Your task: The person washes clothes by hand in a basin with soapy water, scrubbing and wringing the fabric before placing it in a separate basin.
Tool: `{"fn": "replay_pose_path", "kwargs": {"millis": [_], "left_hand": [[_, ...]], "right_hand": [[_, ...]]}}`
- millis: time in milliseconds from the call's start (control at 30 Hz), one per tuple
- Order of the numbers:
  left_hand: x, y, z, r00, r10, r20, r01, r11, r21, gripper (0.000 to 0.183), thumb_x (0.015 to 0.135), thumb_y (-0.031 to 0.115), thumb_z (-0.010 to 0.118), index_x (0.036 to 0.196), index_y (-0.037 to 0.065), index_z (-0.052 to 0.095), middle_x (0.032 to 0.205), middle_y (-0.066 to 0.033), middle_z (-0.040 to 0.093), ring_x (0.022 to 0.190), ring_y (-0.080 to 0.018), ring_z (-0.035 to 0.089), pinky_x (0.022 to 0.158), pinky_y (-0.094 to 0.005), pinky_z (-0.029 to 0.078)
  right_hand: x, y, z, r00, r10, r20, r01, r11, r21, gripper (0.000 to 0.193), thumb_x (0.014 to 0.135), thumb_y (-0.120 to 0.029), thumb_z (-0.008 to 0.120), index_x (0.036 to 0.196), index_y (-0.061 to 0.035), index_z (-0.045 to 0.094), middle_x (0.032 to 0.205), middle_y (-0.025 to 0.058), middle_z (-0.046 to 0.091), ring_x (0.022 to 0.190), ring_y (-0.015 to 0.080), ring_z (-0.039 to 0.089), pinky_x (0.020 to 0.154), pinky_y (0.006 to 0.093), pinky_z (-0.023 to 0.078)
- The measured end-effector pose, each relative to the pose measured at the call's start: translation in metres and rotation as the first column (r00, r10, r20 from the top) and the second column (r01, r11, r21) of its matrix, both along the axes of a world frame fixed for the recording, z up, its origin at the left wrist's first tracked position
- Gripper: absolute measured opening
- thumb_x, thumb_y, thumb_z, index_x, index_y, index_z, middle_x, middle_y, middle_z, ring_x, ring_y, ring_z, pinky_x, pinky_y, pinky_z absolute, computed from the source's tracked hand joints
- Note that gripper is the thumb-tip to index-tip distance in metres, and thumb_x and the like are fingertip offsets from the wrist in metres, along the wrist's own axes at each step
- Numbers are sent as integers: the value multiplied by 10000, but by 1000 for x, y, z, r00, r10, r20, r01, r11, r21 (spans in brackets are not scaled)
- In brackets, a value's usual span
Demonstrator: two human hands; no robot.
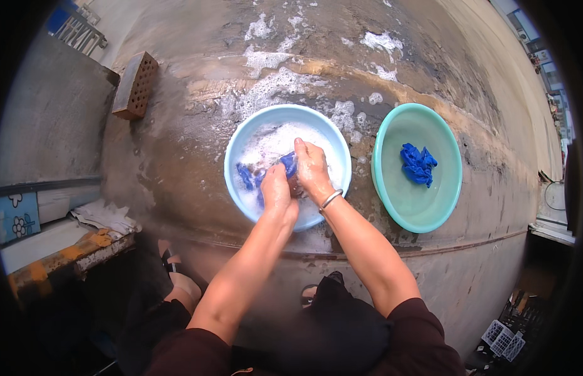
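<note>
Blue cloth (289, 164) is gripped between the curled fingers of the left hand (277, 190) and the right hand (312, 168), a silvery bangle (331, 199) at the right wrist, above the suds of a light-blue basin (346, 156) at the centre of the frame. Right of centre, a green basin (420, 210) contains water and a crumpled blue bundle (418, 165); a perforated brick (136, 88) stands at upper left, and foam (266, 59) streaks the upper centre.

Holed brick (140, 86) upper left on wet ground (160, 166); blue flower-print panel (19, 215) far left; white gridded items (502, 340) lower right.
</note>
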State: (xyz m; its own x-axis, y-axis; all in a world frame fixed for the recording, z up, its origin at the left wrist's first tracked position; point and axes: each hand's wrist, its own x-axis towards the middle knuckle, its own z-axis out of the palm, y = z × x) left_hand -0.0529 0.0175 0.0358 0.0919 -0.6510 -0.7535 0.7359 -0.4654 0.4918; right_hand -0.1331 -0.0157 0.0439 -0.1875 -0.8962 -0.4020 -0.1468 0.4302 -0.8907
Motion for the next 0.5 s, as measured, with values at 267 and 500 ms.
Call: {"fn": "replay_pose_path", "kwargs": {"millis": [267,500], "left_hand": [[15,-5,8,995,-93,31,91,994,61,206,920,154,460,1036,24,569,954,-93,601,867,-219,606,757,-384,493],[41,-5,29,922,-236,-305,234,971,-44,368,979,358,423,1158,68,564,1123,-114,616,1028,-251,614,940,-422,492]], "right_hand": [[6,7,8,998,44,36,-44,999,-9,331,937,-289,589,725,-36,593,828,145,570,840,249,521,737,372,418],[-9,29,10,727,335,600,-152,930,-335,940,669,-509,802,1392,-68,394,1385,130,461,1270,221,432,1070,357,339]]}}
